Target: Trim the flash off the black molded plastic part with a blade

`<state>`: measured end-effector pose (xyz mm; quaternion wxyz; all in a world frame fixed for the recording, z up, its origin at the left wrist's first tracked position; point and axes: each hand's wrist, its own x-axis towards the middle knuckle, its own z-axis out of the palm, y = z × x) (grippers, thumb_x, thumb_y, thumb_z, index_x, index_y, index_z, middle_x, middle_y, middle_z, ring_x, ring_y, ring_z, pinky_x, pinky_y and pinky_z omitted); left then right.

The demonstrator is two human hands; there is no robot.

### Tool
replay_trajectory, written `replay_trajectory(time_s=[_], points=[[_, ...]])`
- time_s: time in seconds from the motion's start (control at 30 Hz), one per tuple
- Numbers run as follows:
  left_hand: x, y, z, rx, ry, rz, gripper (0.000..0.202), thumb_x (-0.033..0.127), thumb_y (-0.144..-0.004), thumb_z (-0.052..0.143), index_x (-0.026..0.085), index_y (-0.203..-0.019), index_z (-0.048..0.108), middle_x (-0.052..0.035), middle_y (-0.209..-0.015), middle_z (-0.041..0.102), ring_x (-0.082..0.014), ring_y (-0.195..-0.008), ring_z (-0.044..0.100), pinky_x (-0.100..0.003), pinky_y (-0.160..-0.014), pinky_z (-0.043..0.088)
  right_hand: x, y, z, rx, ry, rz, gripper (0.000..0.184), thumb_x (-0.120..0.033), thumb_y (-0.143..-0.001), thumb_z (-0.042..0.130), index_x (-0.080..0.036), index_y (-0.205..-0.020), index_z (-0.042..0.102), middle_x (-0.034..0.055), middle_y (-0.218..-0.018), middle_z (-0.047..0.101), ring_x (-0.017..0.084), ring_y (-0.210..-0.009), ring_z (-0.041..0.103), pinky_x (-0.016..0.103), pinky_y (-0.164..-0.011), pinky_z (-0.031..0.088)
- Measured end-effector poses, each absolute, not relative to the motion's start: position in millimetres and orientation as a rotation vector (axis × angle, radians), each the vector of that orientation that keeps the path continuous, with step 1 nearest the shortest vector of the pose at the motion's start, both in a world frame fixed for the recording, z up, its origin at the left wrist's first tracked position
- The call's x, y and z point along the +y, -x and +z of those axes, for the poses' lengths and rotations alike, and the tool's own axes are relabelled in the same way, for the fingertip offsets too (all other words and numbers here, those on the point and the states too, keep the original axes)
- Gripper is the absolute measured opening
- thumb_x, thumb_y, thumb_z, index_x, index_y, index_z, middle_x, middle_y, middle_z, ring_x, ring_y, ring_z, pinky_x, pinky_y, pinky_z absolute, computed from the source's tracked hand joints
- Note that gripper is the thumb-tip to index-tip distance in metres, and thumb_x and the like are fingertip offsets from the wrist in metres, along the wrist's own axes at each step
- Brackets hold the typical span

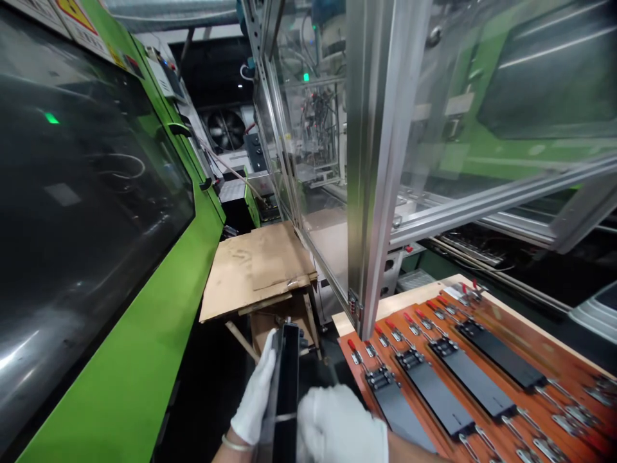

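Both my hands wear white gloves and hold a long black flat part (287,379) upright on its edge at the bottom middle of the view. My left hand (254,399) lies along its left face with the fingers pressed to it. My right hand (341,426) is closed around its right side. Just to the right lies an orange-brown fixture board (554,360) carrying three similar black flat parts (501,355) held under red-handled toggle clamps (409,321).
A green machine (144,334) with a dark glass window fills the left. A worn cardboard-topped stand (255,267) sits ahead. An aluminium-framed clear enclosure (376,161) rises over the fixture board, with more green machinery behind it.
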<state>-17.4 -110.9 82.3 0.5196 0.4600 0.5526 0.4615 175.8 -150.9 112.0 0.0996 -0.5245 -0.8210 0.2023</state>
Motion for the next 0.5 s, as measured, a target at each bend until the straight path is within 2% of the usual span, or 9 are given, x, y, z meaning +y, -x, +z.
replay_trajectory(time_s=[0.13, 0.23, 0.3, 0.4, 0.5], points=[[-119.7, 6.4, 97.0, 1.303, -1.177, 1.262, 0.072, 0.051, -0.084, 0.058, 0.024, -0.147, 0.034, 0.0014, -0.157, 0.030, -0.0179, -0.146, 0.020, -0.029, -0.122, 0.009, -116.3, -173.4, 127.9, -2.167, 1.451, 0.617, 0.027, -0.018, -0.087, 0.038, -0.020, -0.065, 0.055, 0.0013, -0.066, 0.061, 0.013, -0.060, 0.050, 0.027, -0.058, 0.029], [-119.0, 1.7, 102.9, 1.299, -1.178, 1.411, 0.080, 0.051, -0.075, 0.069, 0.025, -0.145, 0.039, -0.0022, -0.153, 0.039, -0.0246, -0.146, 0.022, -0.032, -0.121, 0.014, -100.5, -169.0, 131.8, -1.947, 1.362, 0.727, 0.033, -0.019, -0.091, 0.034, -0.019, -0.060, 0.046, -0.0008, -0.061, 0.053, 0.012, -0.059, 0.046, 0.027, -0.059, 0.031], [-116.4, 1.6, 104.3, 1.322, -1.189, 1.462, 0.088, 0.052, -0.070, 0.073, 0.023, -0.145, 0.038, -0.0059, -0.151, 0.043, -0.0284, -0.145, 0.025, -0.033, -0.121, 0.016, -96.0, -162.7, 128.0, -1.856, 1.313, 0.770, 0.034, -0.019, -0.093, 0.031, -0.020, -0.062, 0.043, -0.0007, -0.062, 0.053, 0.013, -0.061, 0.048, 0.026, -0.062, 0.034], [-113.3, 4.0, 102.8, 1.376, -1.209, 1.469, 0.098, 0.056, -0.068, 0.072, 0.020, -0.147, 0.029, -0.0104, -0.149, 0.044, -0.0319, -0.142, 0.030, -0.036, -0.121, 0.016, -92.0, -152.6, 121.0, -1.759, 1.307, 0.804, 0.032, -0.018, -0.095, 0.028, -0.020, -0.067, 0.044, 0.0022, -0.068, 0.058, 0.014, -0.066, 0.055, 0.026, -0.066, 0.041], [-111.2, 6.6, 96.0, 1.440, -1.195, 1.451, 0.116, 0.064, -0.062, 0.073, 0.020, -0.151, 0.014, -0.0134, -0.150, 0.042, -0.0352, -0.143, 0.027, -0.040, -0.121, 0.013, -90.6, -145.6, 118.4, -1.715, 1.286, 0.845, 0.033, -0.016, -0.094, 0.028, -0.021, -0.064, 0.041, 0.0037, -0.068, 0.060, 0.014, -0.065, 0.057, 0.025, -0.065, 0.044]])
